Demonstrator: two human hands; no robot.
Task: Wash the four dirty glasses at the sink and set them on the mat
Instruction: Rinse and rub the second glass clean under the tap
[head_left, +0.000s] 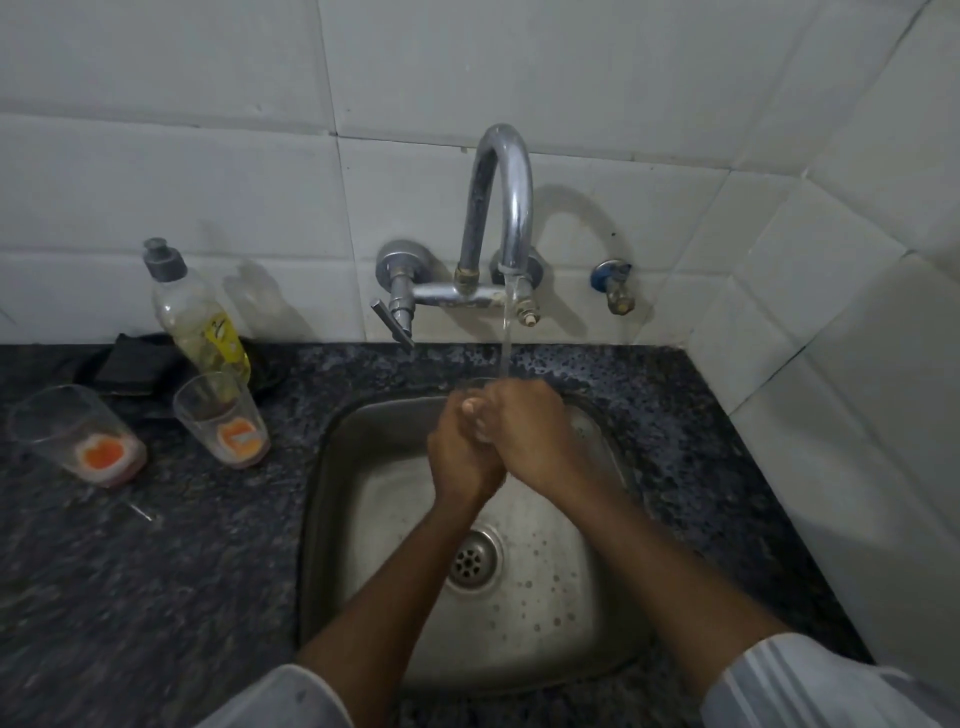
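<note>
Over the steel sink (332, 499), my left hand (460, 452) and my right hand (530, 436) are wrapped together around a clear glass (475, 385), mostly hidden, only its rim showing under the running water from the tap (506, 208). Two dirty glasses stand on the counter left of the sink: one (78, 436) at the far left and one (223, 418) nearer the basin, each with orange residue at the bottom. A mat and a fourth glass are out of view.
A dish soap bottle (195, 317) stands behind the glasses beside a dark folded cloth (132, 364). The dark speckled counter (156, 597) surrounds the basin. A white tiled wall closes the back and right side. A small valve (615, 286) sticks out right of the tap.
</note>
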